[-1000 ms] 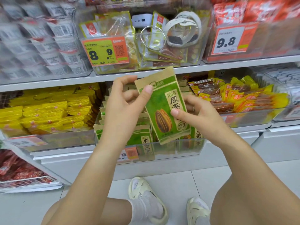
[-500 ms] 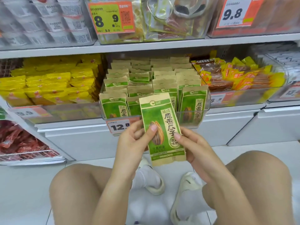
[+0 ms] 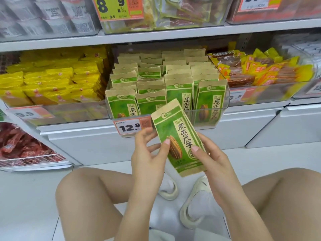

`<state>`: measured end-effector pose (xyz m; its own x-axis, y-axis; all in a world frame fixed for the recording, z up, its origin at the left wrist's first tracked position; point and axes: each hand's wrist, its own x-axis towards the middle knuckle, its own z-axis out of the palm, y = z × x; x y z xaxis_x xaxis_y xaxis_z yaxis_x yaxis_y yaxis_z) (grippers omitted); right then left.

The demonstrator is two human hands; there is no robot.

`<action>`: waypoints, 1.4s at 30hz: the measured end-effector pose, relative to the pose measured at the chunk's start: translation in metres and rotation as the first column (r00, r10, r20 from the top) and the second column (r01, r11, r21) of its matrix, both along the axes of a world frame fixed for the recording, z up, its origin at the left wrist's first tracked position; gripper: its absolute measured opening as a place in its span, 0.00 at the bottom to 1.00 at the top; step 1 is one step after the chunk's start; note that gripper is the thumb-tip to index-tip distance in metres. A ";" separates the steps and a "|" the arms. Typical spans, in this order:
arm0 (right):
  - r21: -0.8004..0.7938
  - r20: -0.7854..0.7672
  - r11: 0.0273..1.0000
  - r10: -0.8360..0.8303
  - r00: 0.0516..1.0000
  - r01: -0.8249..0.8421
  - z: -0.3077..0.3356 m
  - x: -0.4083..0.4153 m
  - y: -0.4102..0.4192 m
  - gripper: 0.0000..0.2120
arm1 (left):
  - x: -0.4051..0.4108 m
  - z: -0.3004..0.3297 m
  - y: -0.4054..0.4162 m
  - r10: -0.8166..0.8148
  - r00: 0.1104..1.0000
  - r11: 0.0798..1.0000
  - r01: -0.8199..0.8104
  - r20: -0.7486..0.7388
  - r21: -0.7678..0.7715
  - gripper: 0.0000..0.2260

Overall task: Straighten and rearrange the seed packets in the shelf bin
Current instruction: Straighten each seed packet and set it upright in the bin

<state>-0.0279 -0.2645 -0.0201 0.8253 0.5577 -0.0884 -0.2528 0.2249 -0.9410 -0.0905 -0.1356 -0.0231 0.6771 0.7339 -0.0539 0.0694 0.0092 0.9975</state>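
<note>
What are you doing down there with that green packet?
A person crouches by a shop shelf, tidying a clear bin of green seed packets. Both hands hold one packet out in front of the bin, tilted: the left hand pinches its left edge and the right hand grips its lower right side. It is not back in the bin yet. The other packets stand in rows inside.
</note>
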 end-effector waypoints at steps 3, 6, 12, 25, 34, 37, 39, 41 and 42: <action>-0.010 0.111 1.000 0.021 0.994 -0.020 -0.002 -0.005 0.004 0.19 | 0.000 0.004 -0.008 -0.025 1.000 0.995 0.025 -0.002 -0.093 0.17; -0.038 0.145 0.998 0.051 0.988 -0.045 -0.007 -0.004 0.007 0.22 | 0.002 0.007 -0.008 -0.041 0.999 0.987 0.040 -0.003 -0.155 0.27; -0.107 0.132 0.992 0.083 0.988 -0.069 -0.005 0.004 0.007 0.11 | 0.003 0.007 -0.007 -0.059 0.997 0.954 0.069 0.041 -0.292 0.18; -0.176 -0.059 0.984 -0.006 0.998 -0.004 0.011 0.015 0.029 0.18 | -0.002 0.007 -0.006 -0.195 0.977 0.933 0.212 0.088 -0.291 0.15; -0.147 -0.063 0.985 -0.097 0.993 0.087 0.017 0.018 0.033 0.11 | -0.006 -0.001 -0.012 -0.320 0.943 0.916 0.332 0.087 -0.225 0.27; -0.122 -0.041 0.992 -0.044 0.998 0.039 0.019 0.018 0.030 0.14 | -0.008 -0.001 -0.008 -0.318 0.945 0.922 0.328 0.080 -0.206 0.30; -0.129 -0.015 0.990 0.055 0.998 -0.057 0.018 0.014 0.025 0.17 | -0.008 0.000 -0.006 -0.246 0.962 0.938 0.266 0.117 -0.222 0.28; -0.145 -0.007 0.978 0.150 0.989 -0.149 0.015 0.008 0.019 0.16 | -0.008 0.003 -0.004 -0.157 0.972 0.941 0.200 0.173 -0.274 0.27; -0.140 -0.015 0.974 0.180 0.984 -0.181 0.013 0.005 0.017 0.16 | -0.008 0.005 -0.003 -0.121 0.975 0.942 0.172 0.188 -0.287 0.26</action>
<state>-0.0227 -0.2475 -0.0071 0.7119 0.6793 -0.1782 -0.2797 0.0415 -0.9592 -0.0984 -0.1385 -0.0182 0.7941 0.5928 -0.1342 -0.0728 0.3120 0.9473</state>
